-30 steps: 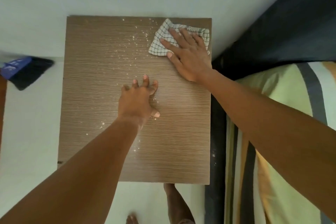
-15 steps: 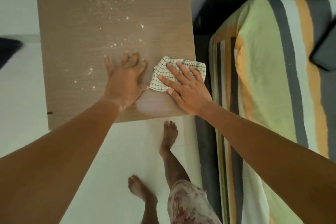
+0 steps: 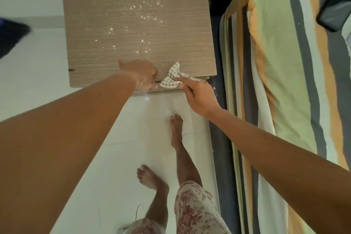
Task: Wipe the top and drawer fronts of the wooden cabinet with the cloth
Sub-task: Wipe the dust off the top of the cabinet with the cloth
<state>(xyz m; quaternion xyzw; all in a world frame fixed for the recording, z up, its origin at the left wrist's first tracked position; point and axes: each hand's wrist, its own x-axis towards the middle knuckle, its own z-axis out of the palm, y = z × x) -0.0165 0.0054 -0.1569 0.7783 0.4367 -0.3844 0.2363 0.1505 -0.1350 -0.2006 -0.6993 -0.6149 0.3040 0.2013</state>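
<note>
The wooden cabinet (image 3: 114,47) fills the upper middle of the view, its brown top speckled with white crumbs and dust (image 3: 144,15). A white checked cloth (image 3: 171,79) is bunched at the top's near edge, toward the right corner. My right hand (image 3: 195,95) pinches the cloth there, just past the edge. My left hand (image 3: 141,74) is cupped at the same edge right beside the cloth, fingers curled downward, with white powder on it. The drawer fronts are hidden below the top; only a thin strip (image 3: 152,91) shows.
A bed with a striped green, orange and grey cover (image 3: 275,81) runs along the right, close to the cabinet. A black phone (image 3: 336,11) lies on it. My bare feet (image 3: 175,129) stand on white floor tiles. A dark object (image 3: 11,36) lies at the far left.
The right hand dragged the cloth from the far right corner of the top to the near edge and bunched it. The left hand slid back to that edge and cupped.
</note>
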